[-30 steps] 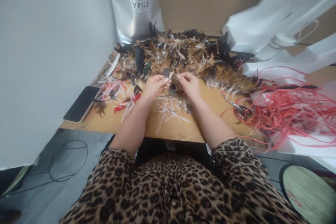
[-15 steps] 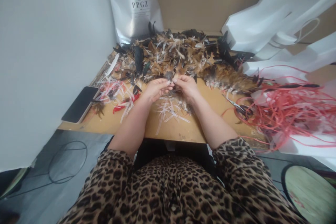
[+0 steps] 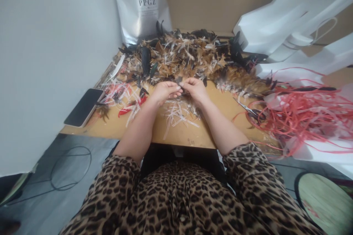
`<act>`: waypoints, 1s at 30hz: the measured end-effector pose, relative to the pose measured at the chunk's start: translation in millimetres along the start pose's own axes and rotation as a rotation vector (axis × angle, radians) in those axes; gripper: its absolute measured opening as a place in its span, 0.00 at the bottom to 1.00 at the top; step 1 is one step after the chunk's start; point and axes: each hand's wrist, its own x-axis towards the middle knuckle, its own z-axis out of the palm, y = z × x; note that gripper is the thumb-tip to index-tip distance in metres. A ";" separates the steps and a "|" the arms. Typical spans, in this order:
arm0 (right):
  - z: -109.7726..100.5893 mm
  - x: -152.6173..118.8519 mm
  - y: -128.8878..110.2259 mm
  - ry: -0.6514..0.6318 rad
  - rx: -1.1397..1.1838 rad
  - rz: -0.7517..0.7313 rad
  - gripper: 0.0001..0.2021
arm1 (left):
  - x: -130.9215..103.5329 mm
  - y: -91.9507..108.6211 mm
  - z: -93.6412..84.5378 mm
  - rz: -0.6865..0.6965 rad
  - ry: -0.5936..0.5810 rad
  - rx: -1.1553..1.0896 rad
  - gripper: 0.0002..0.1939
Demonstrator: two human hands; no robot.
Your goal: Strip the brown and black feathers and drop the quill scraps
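My left hand point(image 3: 165, 92) and my right hand point(image 3: 195, 89) meet over the table's middle, fingertips pinched together. Between them a small grey feather point(image 3: 179, 79) sticks up; its lower end is hidden by my fingers. Just behind my hands lies a wide pile of brown, white and black feathers point(image 3: 190, 53). Thin white strips point(image 3: 180, 115) are scattered between my forearms. Right of my right hand, a row of fluffy brown feathers point(image 3: 245, 80) lies with pale ends toward me.
A phone point(image 3: 84, 107) rests at the table's left edge, near red and white scraps point(image 3: 118, 93). On the right are scissors point(image 3: 248, 108) and a tangled heap of red ribbon point(image 3: 309, 114). A silver bag point(image 3: 138, 18) stands behind, and white sheets point(image 3: 273, 25) lean at the back right.
Both hands stay pinched together in nearly the same spot. Slightly less of the grey feather shows above the fingertips, and the fingers have shifted a little.
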 end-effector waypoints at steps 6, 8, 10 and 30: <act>-1.1 1.7 3.0 -0.019 -0.029 -0.029 0.16 | -1.9 3.6 3.6 0.005 0.036 0.038 0.05; -7.0 4.9 5.6 -0.021 -0.122 -0.061 0.14 | -1.1 5.7 1.6 0.036 0.070 0.010 0.06; -14.5 8.3 8.3 -0.036 -0.318 -0.086 0.13 | 0.9 7.4 -2.5 0.084 0.128 -0.046 0.08; -28.6 8.3 -1.3 -0.220 -0.616 0.008 0.08 | 7.0 7.3 -13.2 0.174 0.277 -0.133 0.10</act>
